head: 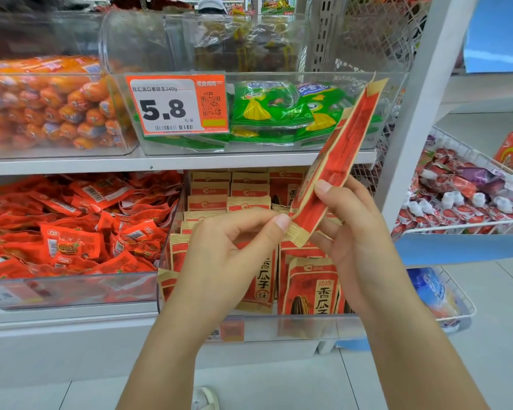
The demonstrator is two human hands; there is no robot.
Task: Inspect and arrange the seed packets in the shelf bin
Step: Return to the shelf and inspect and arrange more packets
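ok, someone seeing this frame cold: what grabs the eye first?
Dead centre, the red and tan seed packet, held up edge-on: the left hand pinches its bottom corner, the right hand grips it a little higher. Next is the orange price tag reading 5.8, on the clear bin of green packets on the upper shelf. Matching packets stand in rows in the bin below the hands.

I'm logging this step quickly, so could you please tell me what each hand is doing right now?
Left hand: pinches the lower corner of the seed packet.
Right hand: grips the same packet.
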